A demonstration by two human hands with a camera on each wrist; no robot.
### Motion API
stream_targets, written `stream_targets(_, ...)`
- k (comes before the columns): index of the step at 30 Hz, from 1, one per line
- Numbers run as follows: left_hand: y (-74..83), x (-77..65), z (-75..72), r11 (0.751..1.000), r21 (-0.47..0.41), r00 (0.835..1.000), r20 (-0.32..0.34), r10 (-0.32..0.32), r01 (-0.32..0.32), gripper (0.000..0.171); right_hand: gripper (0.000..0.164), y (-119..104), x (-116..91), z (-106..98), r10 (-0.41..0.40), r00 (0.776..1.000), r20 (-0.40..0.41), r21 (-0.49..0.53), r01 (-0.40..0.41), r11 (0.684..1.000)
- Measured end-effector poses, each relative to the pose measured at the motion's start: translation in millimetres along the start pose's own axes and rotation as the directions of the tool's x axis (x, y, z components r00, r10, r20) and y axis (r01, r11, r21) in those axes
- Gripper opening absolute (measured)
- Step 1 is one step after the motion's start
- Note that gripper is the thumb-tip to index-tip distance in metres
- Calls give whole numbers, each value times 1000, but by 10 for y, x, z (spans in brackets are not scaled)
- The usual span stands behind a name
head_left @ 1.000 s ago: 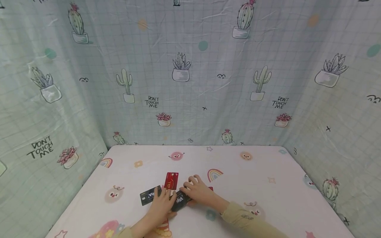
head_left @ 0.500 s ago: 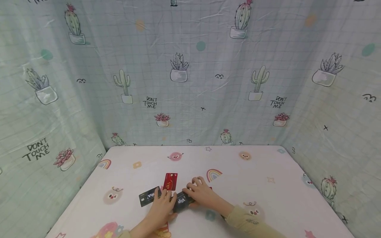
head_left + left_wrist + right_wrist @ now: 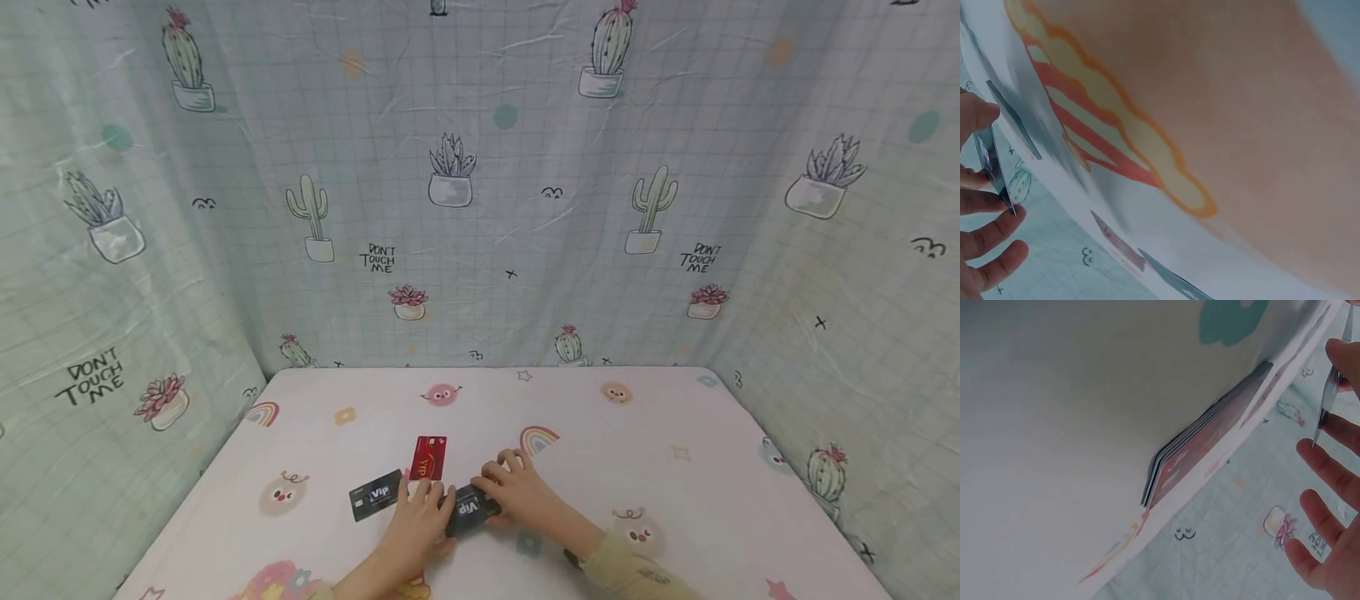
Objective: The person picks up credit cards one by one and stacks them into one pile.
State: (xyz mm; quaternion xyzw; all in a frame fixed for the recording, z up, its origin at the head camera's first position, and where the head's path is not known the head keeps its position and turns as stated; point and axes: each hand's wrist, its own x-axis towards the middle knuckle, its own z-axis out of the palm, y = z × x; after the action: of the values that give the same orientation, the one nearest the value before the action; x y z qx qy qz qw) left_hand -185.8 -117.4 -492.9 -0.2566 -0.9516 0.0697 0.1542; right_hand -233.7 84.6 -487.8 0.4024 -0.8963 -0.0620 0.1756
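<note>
A black VIP card (image 3: 467, 510), slightly bowed, is between my two hands near the front middle of the table. My left hand (image 3: 420, 525) pinches its left end, thumb below and fingers above. At its right end my right hand (image 3: 517, 493) pinches it the same way, with the other fingers spread. The card shows edge-on at the left hand's fingers in the left wrist view, and the right wrist view shows a card (image 3: 1330, 394) pinched too. Beyond the left hand lie a red VIP card (image 3: 427, 457) and another black VIP card (image 3: 377, 495), flat and apart from the fingers.
A neat stack of cards (image 3: 1210, 434), red on top, lies on the table close to the right hand; in the head view that hand hides it. The white tablecloth (image 3: 615, 458) has printed cartoon figures. Cactus-print curtains (image 3: 480, 242) surround the table at the back and sides.
Both hands shift a little to the right with the black card between them. More of the left black card shows now. The red edge beside the right hand has become hidden.
</note>
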Motion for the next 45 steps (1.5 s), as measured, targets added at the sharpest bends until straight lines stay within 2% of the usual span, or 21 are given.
stream_targets(6, 57, 34, -3, 1000, 0, 1000, -24, 0, 0, 66, 60, 27, -78, -38, 42, 999, 13, 39, -43, 998)
stream_targets(13, 108, 77, -30, 999, -54, 999, 37, 3, -1, 64, 60, 36, -173, -100, 88, 996, -6, 70, -87, 994)
stream_targets(16, 128, 94, -46, 998, -70, 999, 44, 1, 2, 64, 60, 46, -210, -111, 106, 994, 0, 85, -105, 991)
stream_targets(23, 174, 126, -71, 996, -92, 1000, 1, -7, 7, 63, 59, 81, -269, -112, 144, 989, 33, 130, -147, 981)
stream_targets(28, 189, 175, -67, 991, -136, 1000, 6, -14, 15, 63, 58, 131, -300, -94, 140, 990, -17, 143, -136, 980)
stream_targets(38, 192, 265, -11, 991, -134, 997, -71, 20, -29, 63, 59, 225, -375, -14, 121, 986, -111, 115, -109, 987)
stream_targets(41, 196, 282, 3, 990, -130, 995, -99, 34, -47, 63, 61, 246, -402, 1, 122, 985, -125, 102, -110, 989)
stream_targets(45, 202, 304, 15, 989, -137, 994, -105, 39, -53, 62, 61, 273, -441, -1, 125, 985, -120, 101, -114, 988)
